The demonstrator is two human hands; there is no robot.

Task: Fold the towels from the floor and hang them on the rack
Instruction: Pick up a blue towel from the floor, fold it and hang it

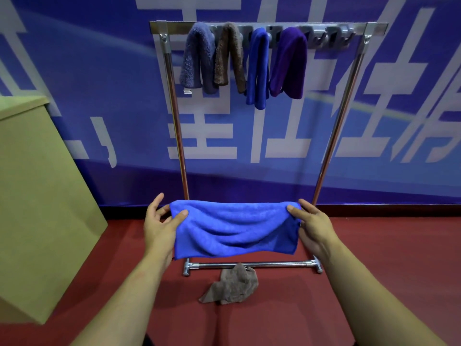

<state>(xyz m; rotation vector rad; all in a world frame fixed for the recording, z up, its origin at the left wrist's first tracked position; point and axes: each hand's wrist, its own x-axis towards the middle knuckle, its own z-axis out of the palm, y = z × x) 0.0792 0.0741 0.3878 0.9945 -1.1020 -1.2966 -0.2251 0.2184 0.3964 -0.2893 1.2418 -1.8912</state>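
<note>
A bright blue towel (234,228) hangs folded between my two hands in front of the rack. My left hand (161,224) pinches its left top corner with thumb and fingers. Its right top corner is pinched by my right hand (311,226). The towel sags in the middle. A crumpled brown towel (230,285) lies on the red floor by the rack's foot bar. The metal rack (336,28) stands against the wall; on its top bar hang a grey-blue towel (198,58), a brown one (230,56), a blue one (257,68) and a purple one (290,62).
A tan cardboard-coloured box (37,196) stands at the left on the red floor (374,245). A blue banner wall (99,96) with white characters is right behind the rack. The right part of the top bar (331,37) carries bare hooks.
</note>
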